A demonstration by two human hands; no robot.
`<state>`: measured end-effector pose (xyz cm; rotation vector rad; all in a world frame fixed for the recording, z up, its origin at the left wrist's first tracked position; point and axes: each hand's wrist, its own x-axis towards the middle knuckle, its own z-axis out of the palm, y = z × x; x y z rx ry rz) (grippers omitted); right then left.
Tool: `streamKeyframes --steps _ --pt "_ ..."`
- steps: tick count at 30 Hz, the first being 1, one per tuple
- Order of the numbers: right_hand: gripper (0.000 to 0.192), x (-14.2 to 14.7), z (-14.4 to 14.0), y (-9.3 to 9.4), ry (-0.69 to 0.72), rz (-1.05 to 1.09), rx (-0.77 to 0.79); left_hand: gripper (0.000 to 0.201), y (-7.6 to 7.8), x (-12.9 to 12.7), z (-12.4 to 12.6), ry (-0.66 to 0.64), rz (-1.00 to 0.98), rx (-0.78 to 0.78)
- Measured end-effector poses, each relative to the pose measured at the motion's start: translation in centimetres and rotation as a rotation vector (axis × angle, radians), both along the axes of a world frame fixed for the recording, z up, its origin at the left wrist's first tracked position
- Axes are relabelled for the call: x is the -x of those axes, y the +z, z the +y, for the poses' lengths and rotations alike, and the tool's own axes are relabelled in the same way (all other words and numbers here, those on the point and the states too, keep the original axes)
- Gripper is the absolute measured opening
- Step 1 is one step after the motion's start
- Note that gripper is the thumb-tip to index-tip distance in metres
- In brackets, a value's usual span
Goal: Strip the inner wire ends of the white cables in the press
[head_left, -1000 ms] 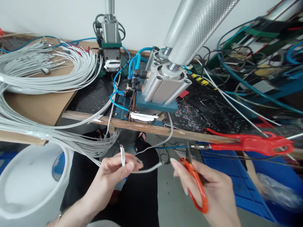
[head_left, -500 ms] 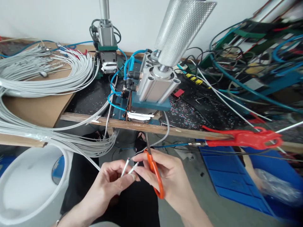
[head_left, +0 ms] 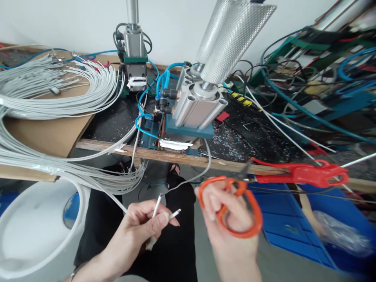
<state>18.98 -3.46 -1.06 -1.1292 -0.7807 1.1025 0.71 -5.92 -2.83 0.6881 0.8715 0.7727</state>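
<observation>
My left hand (head_left: 141, 225) pinches a grey cable whose end splits into two thin white wires (head_left: 164, 207), their tips pointing up and to the right. My right hand (head_left: 226, 219) grips orange-handled scissors (head_left: 235, 207) with fingers through the loops; the dark blades point up and right towards the bench edge, away from the wires. The two hands are apart, over my dark-clothed lap. A grey cable (head_left: 202, 168) loops from the left hand up towards the machine.
A pneumatic press (head_left: 196, 109) with blue hoses stands on the bench (head_left: 182, 158). Bundles of grey cables (head_left: 58, 94) lie on cardboard at left. A red tool (head_left: 302, 174) lies on the bench edge. White bucket (head_left: 38, 231) lower left, blue crate (head_left: 290, 223) lower right.
My right hand has drawn the scissors away from the wire ends and turned them, blades now pointing up right. The two wire tips stand freer and spread apart in my left hand.
</observation>
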Motion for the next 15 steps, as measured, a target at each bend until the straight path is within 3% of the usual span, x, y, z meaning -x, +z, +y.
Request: streamKeyframes --steps 2,5,10,15 --pt "0.038 -0.8 0.4 0.2 -0.111 0.016 -0.016 0.038 0.0 0.0 0.1 0.01 0.011 0.014" --pt "0.039 -1.8 0.3 0.2 -0.139 -0.012 0.02 0.035 0.0 -0.1 0.5 0.094 0.014 -0.033" --pt "0.037 -2.7 -1.4 0.2 -0.248 -0.212 0.039 0.027 -0.1 -0.2 1.0 0.186 -0.086 0.026" --pt "0.018 -1.3 -2.2 1.2 -0.062 -0.407 0.081 0.029 -0.1 -0.3 0.8 0.162 -0.133 0.091"
